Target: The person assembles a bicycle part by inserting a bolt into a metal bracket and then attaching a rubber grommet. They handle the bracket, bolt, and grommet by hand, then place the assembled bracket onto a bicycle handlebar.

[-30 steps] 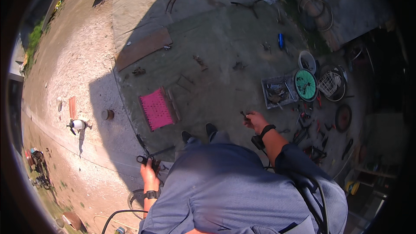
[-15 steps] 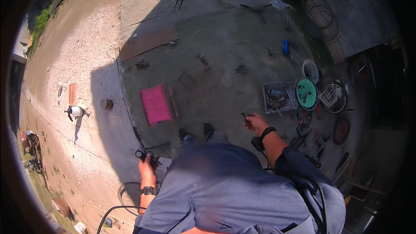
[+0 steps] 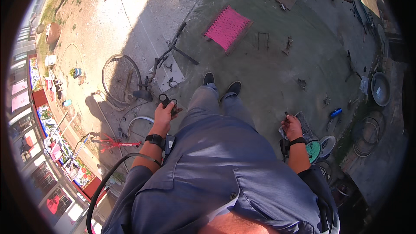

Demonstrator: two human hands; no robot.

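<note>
My left hand [image 3: 161, 120] is closed around a black part with two round ends [image 3: 167, 101], whose exact kind I cannot make out. It is beside dismantled bicycle parts, nearest a grey saddle-like piece [image 3: 143, 95] and a bicycle wheel [image 3: 103, 76]. My right hand [image 3: 292, 127] pinches a small dark piece [image 3: 286, 114], too small to name. Just beyond that hand a grey crate [image 3: 306, 123] stands on the ground, partly hidden by it. A green disc-like wheel [image 3: 313, 151] lies next to my right wrist.
A pink woven stool [image 3: 227, 28] stands ahead of my feet. Scattered metal parts [image 3: 287, 45] lie on the dark ground. To the right are a blue bottle-like object [image 3: 335, 112], a dark basin [image 3: 381, 90] and bare rims [image 3: 367, 136]. A red stand [image 3: 115, 143] is at left.
The view has swung left, bringing the bicycle parts and wheel fully into sight. Both hands still hold the same dark pieces, and my feet are turned to the left.
</note>
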